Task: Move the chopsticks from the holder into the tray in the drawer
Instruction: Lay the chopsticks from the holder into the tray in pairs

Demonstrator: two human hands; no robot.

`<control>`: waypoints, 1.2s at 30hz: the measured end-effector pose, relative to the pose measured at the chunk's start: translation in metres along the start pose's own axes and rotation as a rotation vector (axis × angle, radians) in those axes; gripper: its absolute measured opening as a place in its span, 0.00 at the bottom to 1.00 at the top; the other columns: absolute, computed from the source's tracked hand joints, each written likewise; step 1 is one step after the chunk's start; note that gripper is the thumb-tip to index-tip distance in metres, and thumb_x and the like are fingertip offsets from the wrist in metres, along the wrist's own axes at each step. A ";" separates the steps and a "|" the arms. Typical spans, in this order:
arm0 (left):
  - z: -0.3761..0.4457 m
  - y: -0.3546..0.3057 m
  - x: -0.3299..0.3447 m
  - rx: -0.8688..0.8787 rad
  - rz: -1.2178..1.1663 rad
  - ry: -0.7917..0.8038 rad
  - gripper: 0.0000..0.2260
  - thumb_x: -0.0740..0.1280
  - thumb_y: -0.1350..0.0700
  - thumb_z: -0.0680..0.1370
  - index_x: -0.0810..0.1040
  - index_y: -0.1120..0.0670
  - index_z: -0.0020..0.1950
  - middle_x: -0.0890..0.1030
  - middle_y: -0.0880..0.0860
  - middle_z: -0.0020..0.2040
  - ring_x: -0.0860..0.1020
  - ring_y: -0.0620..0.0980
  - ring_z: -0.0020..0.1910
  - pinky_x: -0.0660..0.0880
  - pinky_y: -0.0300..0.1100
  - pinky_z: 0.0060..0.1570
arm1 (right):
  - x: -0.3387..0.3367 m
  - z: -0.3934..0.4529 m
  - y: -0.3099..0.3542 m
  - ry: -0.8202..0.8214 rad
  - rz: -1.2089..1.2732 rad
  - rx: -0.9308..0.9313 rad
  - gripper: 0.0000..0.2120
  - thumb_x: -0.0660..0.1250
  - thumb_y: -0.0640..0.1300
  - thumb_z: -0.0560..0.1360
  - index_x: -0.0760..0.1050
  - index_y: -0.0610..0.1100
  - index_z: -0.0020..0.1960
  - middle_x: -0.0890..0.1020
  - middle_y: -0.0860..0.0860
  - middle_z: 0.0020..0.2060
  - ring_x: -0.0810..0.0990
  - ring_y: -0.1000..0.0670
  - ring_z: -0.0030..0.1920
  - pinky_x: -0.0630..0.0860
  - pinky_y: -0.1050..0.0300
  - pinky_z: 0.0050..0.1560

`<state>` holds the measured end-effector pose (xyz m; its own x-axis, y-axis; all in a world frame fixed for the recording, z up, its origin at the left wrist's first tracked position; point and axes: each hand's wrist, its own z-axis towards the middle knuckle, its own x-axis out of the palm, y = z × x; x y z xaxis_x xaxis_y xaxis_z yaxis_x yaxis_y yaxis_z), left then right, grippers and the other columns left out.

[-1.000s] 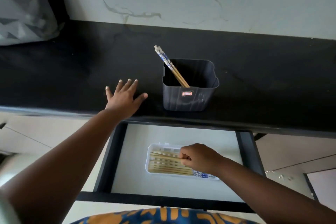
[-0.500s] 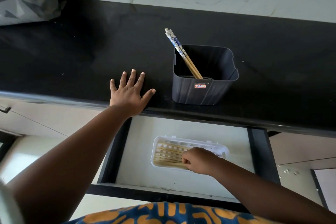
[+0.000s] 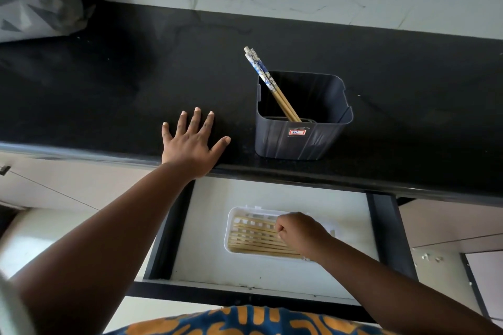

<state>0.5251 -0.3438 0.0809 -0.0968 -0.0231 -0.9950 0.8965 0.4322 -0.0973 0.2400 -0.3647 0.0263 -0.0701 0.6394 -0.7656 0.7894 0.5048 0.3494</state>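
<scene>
Right grip (image 3: pixel 298 234) curls onto chopsticks (image 3: pixel 258 242) in tray (image 3: pixel 231 216); left hand (image 3: pixel 190 141) flat.

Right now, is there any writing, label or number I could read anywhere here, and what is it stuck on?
Small red-bordered sticker on the front wall of the dark grey chopstick holder: it carries marks, but they are too small and blurred to read.
Blue-and-white patterned tops of the chopsticks in the holder: decoration only, no legible words.
Nothing else in view bears text.

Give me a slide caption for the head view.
Right hand over tray chopsticks; two remain in holder.
</scene>
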 end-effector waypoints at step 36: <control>-0.001 -0.002 -0.002 -0.032 0.003 0.040 0.41 0.31 0.26 0.67 0.41 0.42 0.78 0.43 0.48 0.80 0.41 0.53 0.79 0.41 0.60 0.73 | -0.233 0.034 0.067 -0.486 0.416 -0.059 0.07 0.77 0.46 0.68 0.83 0.46 0.44 0.82 0.49 0.33 0.76 0.54 0.28 0.70 0.61 0.29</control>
<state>0.5231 -0.3441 0.0827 -0.1124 0.0140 -0.9936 0.8825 0.4609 -0.0933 0.3300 -0.4992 0.2097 0.5299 0.4601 -0.7124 0.6551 0.3113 0.6884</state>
